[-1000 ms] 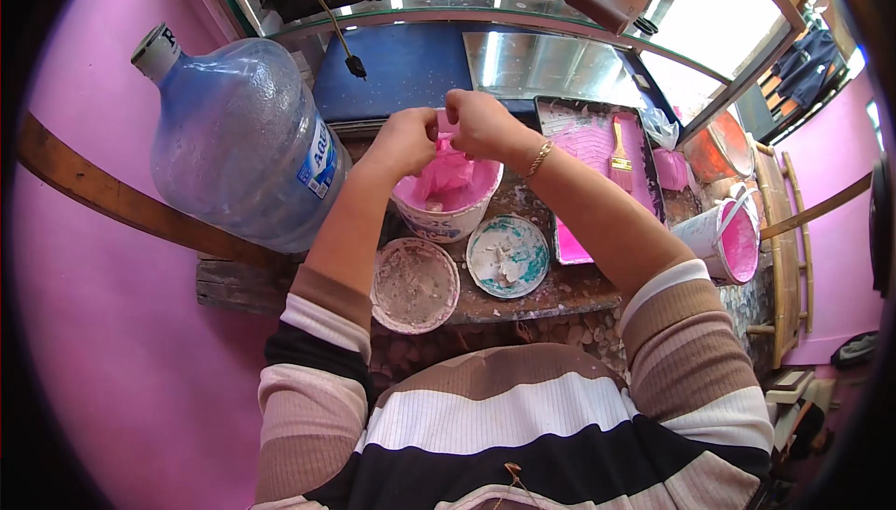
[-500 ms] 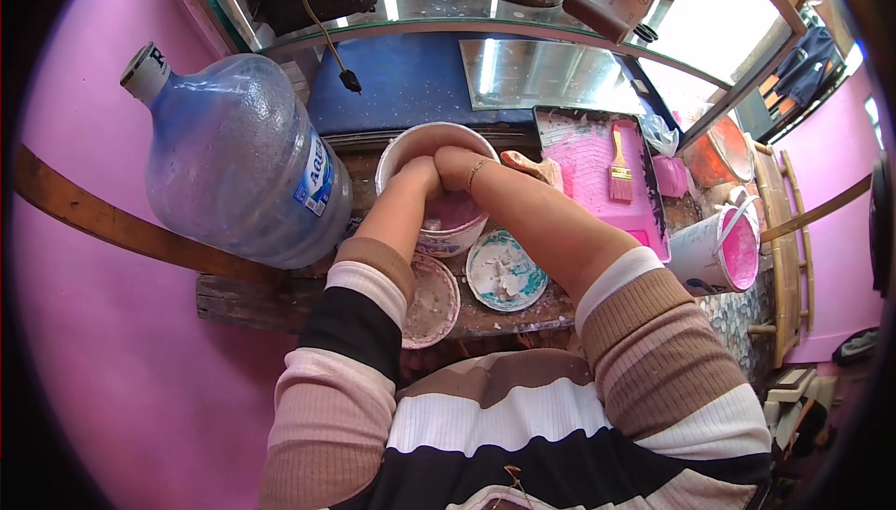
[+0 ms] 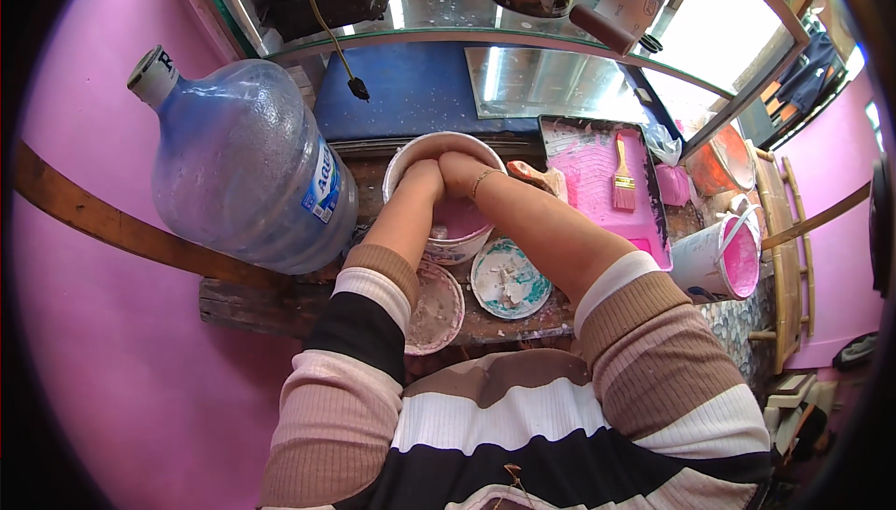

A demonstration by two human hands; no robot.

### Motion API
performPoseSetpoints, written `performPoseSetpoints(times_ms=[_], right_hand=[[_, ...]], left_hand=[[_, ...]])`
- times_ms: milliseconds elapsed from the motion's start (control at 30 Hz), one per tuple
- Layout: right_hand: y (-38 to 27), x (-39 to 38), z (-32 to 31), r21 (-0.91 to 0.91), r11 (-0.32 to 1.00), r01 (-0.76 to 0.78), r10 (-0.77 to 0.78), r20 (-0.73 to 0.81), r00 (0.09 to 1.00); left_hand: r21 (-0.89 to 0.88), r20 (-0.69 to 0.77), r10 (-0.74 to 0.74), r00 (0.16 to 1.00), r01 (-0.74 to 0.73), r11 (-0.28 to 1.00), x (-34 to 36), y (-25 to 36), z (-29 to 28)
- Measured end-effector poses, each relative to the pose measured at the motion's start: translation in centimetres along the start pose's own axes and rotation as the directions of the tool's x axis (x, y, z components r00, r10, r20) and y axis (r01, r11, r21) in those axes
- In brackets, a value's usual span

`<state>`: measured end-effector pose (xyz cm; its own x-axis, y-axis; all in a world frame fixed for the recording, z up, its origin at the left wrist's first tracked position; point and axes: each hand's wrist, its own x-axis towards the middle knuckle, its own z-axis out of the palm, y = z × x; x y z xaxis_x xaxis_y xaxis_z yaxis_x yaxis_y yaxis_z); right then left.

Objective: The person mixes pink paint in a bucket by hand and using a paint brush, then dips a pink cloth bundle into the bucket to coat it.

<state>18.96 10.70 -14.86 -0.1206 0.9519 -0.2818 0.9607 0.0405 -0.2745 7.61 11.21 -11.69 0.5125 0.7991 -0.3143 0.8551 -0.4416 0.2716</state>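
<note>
My left hand (image 3: 423,178) and my right hand (image 3: 458,174) are side by side, down inside a white paint bucket (image 3: 455,251). The bucket's wall and the hands themselves hide my fingers, so I cannot see what they grip, if anything. Pinkish, cloudy liquid (image 3: 464,218) shows below my right wrist, with a pale lump near the side. Close in front of the bucket lie a round lid (image 3: 485,300) smeared white and turquoise, and a round container (image 3: 457,319) coated in dull pink. A stained brush (image 3: 539,176) rests just right of the bucket.
A black-edged paint tray (image 3: 583,195) coated pink holds a yellow-handled paintbrush (image 3: 623,174). Right of it, a tilted white bucket (image 3: 702,263) has pink paint inside. A large water jug (image 3: 243,165) lies at the left. Behind stands a glass case (image 3: 439,39) with a hanging cord (image 3: 327,20).
The whole view has shifted slightly, so things sit a little lower and further right. Both hands stay inside the bucket, with only a slight shift.
</note>
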Motion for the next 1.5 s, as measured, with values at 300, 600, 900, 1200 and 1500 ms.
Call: performPoseSetpoints(times_ms=[300, 600, 900, 1200, 1500], right_hand=[[-3.3, -8.5, -13.3, 0.455, 0.883, 0.115, -0.13, 0.001, 0.992], [-5.7, -10.2, -14.7, 0.106, 0.953, 0.284, -0.235, -0.336, 0.912], [-6.5, -11.0, -16.2, 0.127, 0.935, 0.332, -0.249, -0.432, 0.867], [-5.3, -10.6, -14.9, 0.01, 0.892, 0.451, -0.372, -0.548, 0.749], [-5.9, -11.2, -16.8, 0.126, 0.889, 0.441, -0.291, -0.587, 0.755]], left_hand=[[-0.886, 0.05, 0.021, 0.999, 0.035, 0.463, -5.4, -0.7, -7.8], [-0.942, -0.208, -0.093, 0.974, -0.173, 0.289, -9.5, 0.9, -10.5], [-0.955, -0.296, -0.22, 0.93, -0.281, 0.099, -10.5, -0.8, -7.6], [-0.924, -0.355, -0.201, 0.913, -0.31, 0.221, -11.0, -0.5, -6.1], [-0.878, -0.412, -0.179, 0.893, -0.336, 0.342, -11.4, 0.0, -6.4]])
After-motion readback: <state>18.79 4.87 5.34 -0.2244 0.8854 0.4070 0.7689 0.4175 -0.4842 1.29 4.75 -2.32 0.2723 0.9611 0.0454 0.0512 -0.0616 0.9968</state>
